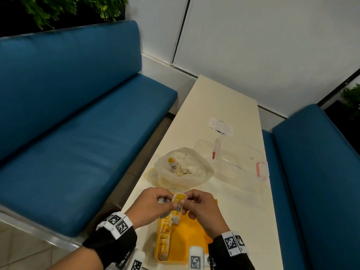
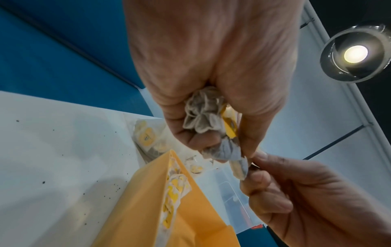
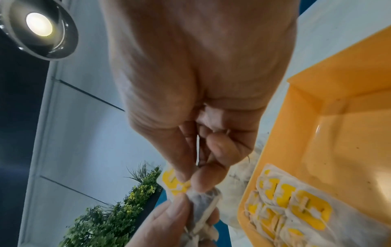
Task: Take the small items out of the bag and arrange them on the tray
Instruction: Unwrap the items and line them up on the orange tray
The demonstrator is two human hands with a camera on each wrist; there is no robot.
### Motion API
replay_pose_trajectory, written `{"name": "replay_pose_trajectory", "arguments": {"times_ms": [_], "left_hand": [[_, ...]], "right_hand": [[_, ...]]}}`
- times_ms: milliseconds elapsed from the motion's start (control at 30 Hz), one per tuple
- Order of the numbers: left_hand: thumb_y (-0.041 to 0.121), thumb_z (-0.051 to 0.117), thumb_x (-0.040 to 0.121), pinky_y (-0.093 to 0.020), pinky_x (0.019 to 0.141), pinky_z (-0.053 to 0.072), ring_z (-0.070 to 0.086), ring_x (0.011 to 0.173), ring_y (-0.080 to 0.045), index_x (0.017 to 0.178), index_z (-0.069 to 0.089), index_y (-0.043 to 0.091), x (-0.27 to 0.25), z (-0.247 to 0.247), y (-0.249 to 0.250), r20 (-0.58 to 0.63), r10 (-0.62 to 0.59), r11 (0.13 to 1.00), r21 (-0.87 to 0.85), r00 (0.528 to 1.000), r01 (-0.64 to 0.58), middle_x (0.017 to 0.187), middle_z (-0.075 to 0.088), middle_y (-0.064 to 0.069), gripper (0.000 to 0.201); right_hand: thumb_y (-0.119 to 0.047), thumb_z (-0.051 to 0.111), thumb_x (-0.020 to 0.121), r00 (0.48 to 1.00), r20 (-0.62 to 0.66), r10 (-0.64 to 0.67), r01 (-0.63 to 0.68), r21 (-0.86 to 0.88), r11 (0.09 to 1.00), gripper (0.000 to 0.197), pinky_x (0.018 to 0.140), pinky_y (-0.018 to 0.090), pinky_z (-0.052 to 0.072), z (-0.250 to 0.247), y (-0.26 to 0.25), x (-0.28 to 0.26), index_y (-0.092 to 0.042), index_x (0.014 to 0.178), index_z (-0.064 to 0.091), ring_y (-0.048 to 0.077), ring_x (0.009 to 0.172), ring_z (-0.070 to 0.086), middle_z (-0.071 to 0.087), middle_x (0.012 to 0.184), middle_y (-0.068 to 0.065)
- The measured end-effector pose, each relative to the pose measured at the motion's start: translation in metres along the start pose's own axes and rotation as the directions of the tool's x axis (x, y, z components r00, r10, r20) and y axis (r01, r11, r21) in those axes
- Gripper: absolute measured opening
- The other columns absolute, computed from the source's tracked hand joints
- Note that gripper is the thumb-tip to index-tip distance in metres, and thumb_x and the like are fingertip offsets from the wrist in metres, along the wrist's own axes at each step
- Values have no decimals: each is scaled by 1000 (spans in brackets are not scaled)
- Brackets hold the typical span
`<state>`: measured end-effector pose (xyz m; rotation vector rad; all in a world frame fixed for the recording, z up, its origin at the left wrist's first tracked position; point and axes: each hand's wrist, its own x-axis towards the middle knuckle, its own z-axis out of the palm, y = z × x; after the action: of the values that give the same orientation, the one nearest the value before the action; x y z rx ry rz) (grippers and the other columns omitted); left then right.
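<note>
Now, the small yellow-tagged paper tea bag (image 1: 179, 198) sits pinched between your left hand (image 1: 151, 206), which also clutches a crumpled bunch of bags (image 2: 203, 115), and your right hand (image 1: 204, 208), above the yellow plastic tray (image 1: 191, 242), near the open translucent plastic bag (image 1: 182, 169).

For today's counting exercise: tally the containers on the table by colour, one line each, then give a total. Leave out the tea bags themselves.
Yellow: 1, the tray holding a row of tea bags.
Clear: 1, the plastic box with red clasps.
Translucent whitish: 1, the plastic bag.
Total: 3 containers.
</note>
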<state>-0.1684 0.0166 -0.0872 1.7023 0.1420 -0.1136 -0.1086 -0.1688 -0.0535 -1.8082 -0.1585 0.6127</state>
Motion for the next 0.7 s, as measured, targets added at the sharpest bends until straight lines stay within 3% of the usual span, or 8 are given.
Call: {"name": "replay_pose_trajectory", "arguments": {"times_ms": [167, 300, 500, 700], "left_hand": [[34, 79, 87, -18, 56, 49, 66, 66, -2, 83, 81, 28, 2, -8, -10, -117, -62, 997, 39, 991, 67, 77, 74, 13, 8], [38, 78, 87, -14, 57, 45, 65, 63, 0, 78, 78, 26, 4, -15, -29, -252, -124, 972, 165, 960, 169, 67, 70, 20, 16], [51, 77, 83, -12, 63, 43, 63, 82, 1, 85, 76, 25, 0, -6, -50, -230, -213, 904, 323, 950, 281, 83, 72, 13, 26], [50, 79, 82, -8, 66, 39, 62, 89, 2, 94, 77, 27, -1, 0, -56, -214, -236, 893, 337, 948, 299, 93, 71, 13, 26]], "right_hand": [[1, 68, 90, 998, -54, 16, -16, -14, 1000, 4, 47, 26, 42, -8, 14, 5, 4, 88, 68, 24, 58, 61, 69, 68, 22], [0, 67, 90, 986, -41, 161, -165, -121, 979, 5, 46, 25, 44, -14, 42, 7, -1, 86, 64, 18, 53, 63, 69, 66, 19], [-3, 69, 87, 938, -13, 347, -336, -285, 898, 9, 45, 27, 43, -8, 71, 13, -8, 81, 64, 19, 44, 57, 69, 59, 13], [-8, 69, 87, 913, -31, 406, -387, -374, 843, 7, 46, 25, 46, 4, 77, 22, -11, 87, 62, 15, 46, 60, 70, 60, 7]]}}
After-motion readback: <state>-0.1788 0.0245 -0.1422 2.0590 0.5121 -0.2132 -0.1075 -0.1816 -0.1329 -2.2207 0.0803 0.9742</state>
